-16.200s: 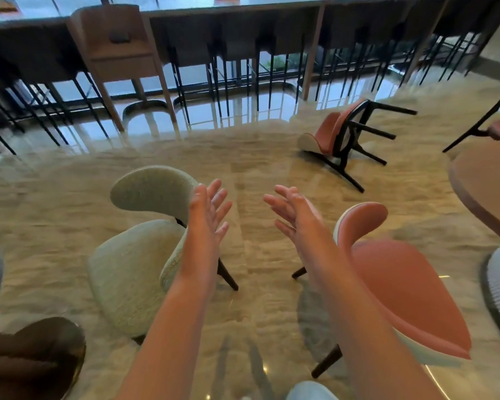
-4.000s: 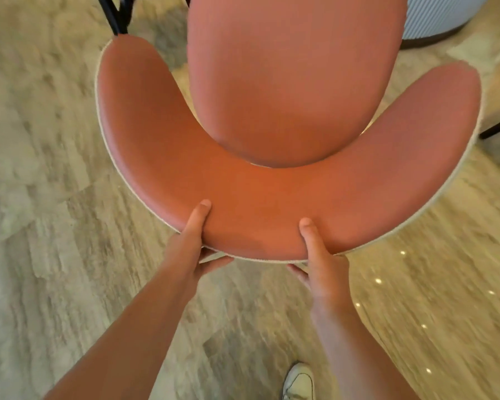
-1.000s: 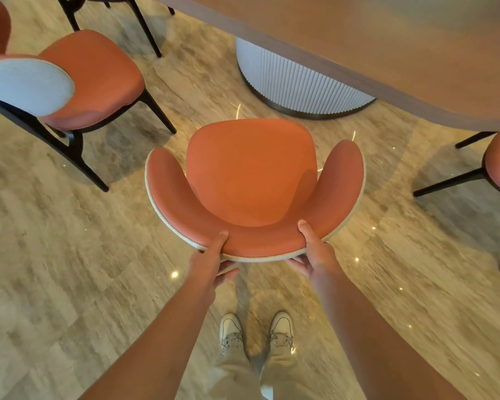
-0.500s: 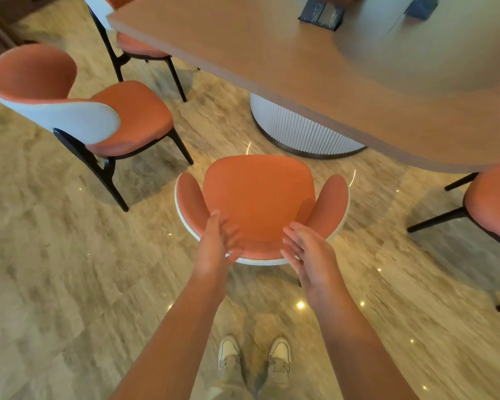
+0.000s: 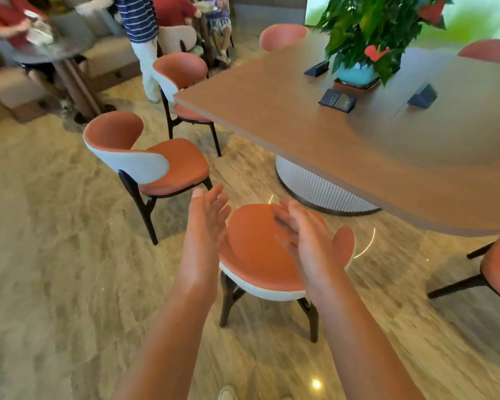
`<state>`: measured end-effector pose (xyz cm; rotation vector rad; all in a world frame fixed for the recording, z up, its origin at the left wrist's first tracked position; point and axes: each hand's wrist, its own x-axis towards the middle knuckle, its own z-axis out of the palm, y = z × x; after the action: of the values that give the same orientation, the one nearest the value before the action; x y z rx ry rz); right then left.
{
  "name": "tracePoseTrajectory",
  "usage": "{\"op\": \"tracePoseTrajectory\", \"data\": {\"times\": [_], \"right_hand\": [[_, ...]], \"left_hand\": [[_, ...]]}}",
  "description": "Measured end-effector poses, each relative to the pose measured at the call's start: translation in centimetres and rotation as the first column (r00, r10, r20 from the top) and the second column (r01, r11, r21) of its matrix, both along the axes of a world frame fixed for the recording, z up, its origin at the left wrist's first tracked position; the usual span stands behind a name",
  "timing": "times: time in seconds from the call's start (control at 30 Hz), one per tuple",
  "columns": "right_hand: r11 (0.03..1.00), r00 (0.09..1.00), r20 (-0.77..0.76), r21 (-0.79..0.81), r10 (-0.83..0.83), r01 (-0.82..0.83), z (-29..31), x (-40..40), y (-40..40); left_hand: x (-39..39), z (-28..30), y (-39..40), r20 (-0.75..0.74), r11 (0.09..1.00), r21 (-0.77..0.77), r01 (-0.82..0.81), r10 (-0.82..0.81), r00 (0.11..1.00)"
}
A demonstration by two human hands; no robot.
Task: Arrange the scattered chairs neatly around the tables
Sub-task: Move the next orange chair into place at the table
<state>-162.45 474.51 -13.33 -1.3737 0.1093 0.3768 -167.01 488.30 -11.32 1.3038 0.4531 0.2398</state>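
1. Both hands are raised over the nearest chair [image 5: 260, 249] and hold nothing; the left hand [image 5: 205, 226] has its fingers straight and loosely spread, palm turned inward; the right hand [image 5: 306, 241] is likewise loose and spread, palm facing the left one.
2. That chair stands on the stone floor [image 5: 55, 269] at the near edge of the table [image 5: 344, 145], its seat pointing at the ribbed table base [image 5: 315, 186] and its curved back towards the person; judging by this it already sits in its place.
3. The chair lies straight ahead of and below the hands, its back crossing from left to right beneath both wrists; neither hand is clearly nearer, so either could take the back again.
4. A second chair [image 5: 153, 160] stands to the left near the table's left corner, angled so that its seat points along the table rather than under it; the left hand is the nearer to it; a third chair [image 5: 182, 79] stands beyond it at the far-left corner.
5. Part of another chair [image 5: 497, 267] shows at the right edge of the view, near the table's near edge; a potted plant [image 5: 367, 39] stands on the tabletop.
6. My guess is that the angled chair on the left wants turning next.
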Motion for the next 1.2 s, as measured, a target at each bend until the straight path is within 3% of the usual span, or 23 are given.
{"op": "tracePoseTrajectory", "data": {"times": [0.43,0.83,1.2], "right_hand": [[0.994,0.989,0.114,-0.073,0.09,-0.082,2.2,-0.3,8.0],[0.996,0.985,0.147,-0.016,0.088,-0.087,3.1,0.3,24.7],[0.976,0.971,0.11,-0.048,0.214,-0.21,2.4,0.5,35.4]], "left_hand": [[-0.5,1.6,7.1,0.064,0.996,-0.077,-0.044,0.049,0.997],[-0.1,2.4,23.8,0.087,0.998,-0.042,-0.04,0.043,0.995],[-2.1,1.3,34.3,0.057,0.976,-0.105,-0.191,0.198,0.979]]}}
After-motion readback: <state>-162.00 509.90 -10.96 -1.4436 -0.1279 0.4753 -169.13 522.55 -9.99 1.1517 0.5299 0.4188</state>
